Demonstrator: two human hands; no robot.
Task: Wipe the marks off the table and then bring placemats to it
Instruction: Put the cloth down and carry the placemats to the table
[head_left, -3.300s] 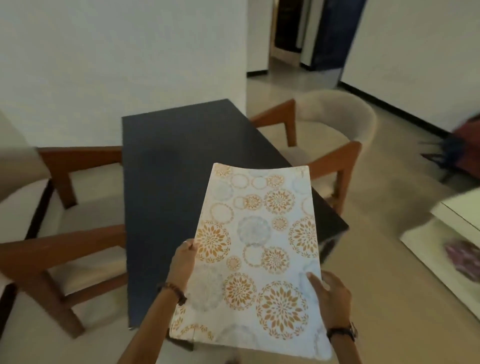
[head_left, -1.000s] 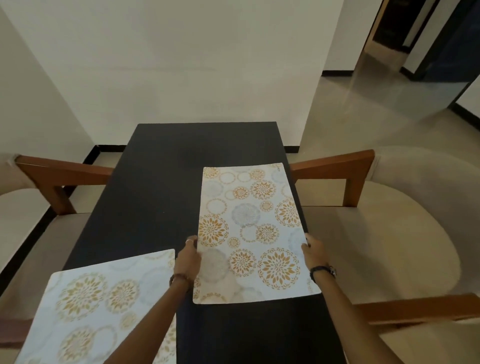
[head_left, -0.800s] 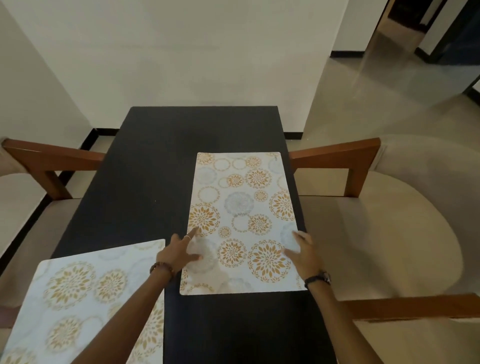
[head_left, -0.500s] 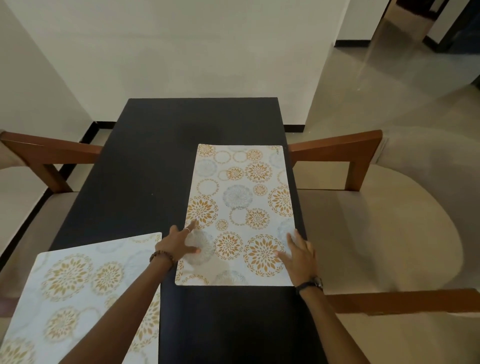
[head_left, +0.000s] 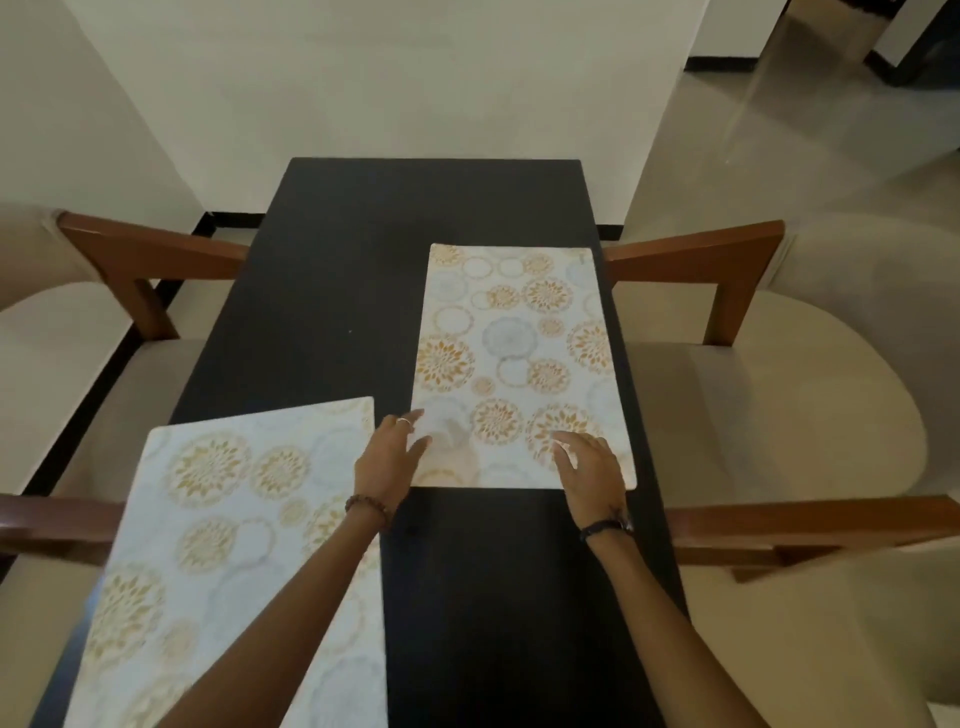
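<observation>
White walls closed in on the dark table (head_left: 332, 291), which ran away from the person toward twelve o'clock with a cushioned wooden armchair drawn up on either side. Both hands lay on the near end of the far placemat (head_left: 519, 364), neither one gripping it: the left hand (head_left: 390, 457) rested at its seven o'clock corner with fingers straight and spread, a ring on one of them, and the right hand (head_left: 587, 462) pressed flat at its five o'clock corner, fingers likewise loose and apart. That mat sat flat along the table's right side, its long edge nearly flush with the table edge at three o'clock, its flower-and-ring pattern in orange and pale blue facing up. A second placemat (head_left: 218, 545) of the same print lay at the table's eight o'clock, turned slightly askew, and its left edge seemed to reach or overhang the table edge. From where I stood the mats looked thin, light and fairly stiff, the sort of smooth sheet that would slide readily on a polished top, so flat palms near the corners seemed the sensible way to nudge one square, and a pinch at a short edge the way to lift it. I could see no marks on the bare dark surface, though the light was dim. The left armchair (head_left: 130, 270) and right armchair (head_left: 779, 374) framed the scene.
</observation>
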